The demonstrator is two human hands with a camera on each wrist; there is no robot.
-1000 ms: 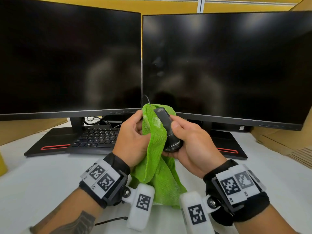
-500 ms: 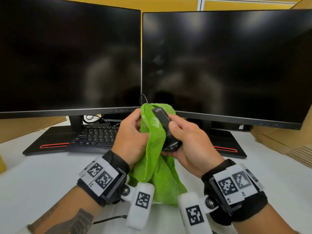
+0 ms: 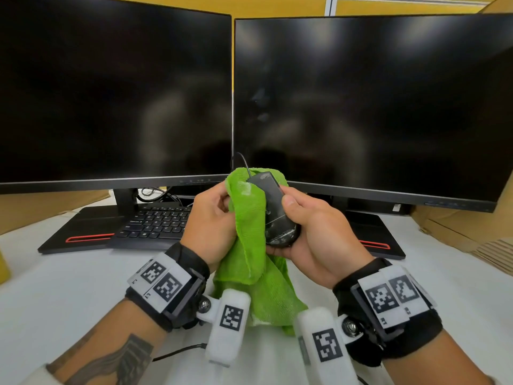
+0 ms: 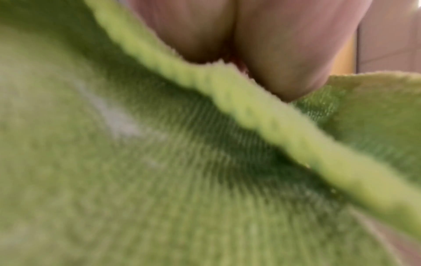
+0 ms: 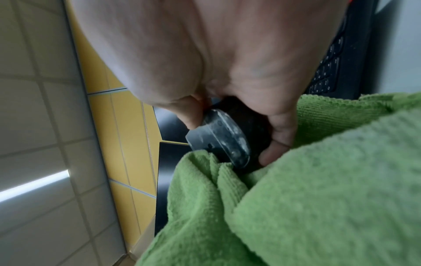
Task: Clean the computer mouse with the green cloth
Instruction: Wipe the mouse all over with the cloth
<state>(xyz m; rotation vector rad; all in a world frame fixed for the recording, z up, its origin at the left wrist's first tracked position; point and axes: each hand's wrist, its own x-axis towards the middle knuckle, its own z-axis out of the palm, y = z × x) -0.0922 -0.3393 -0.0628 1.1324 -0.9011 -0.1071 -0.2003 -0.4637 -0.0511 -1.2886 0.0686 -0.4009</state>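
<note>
Behind, two dark monitors [image 3: 116, 93] loom; right hand [image 3: 313, 234] grasps the smudged black wired mouse [image 3: 273, 207] raised and tilted, exposing it to the crumpled green microfibre cloth [image 3: 249, 218] clenched by the left hand [image 3: 208, 223].

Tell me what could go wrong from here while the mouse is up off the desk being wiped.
The right hand holds the mouse in the air; a firm rub from the left hand might knock it loose. The cable runs up past the cloth and could snag. White smears near the rear edge may get missed.
</note>
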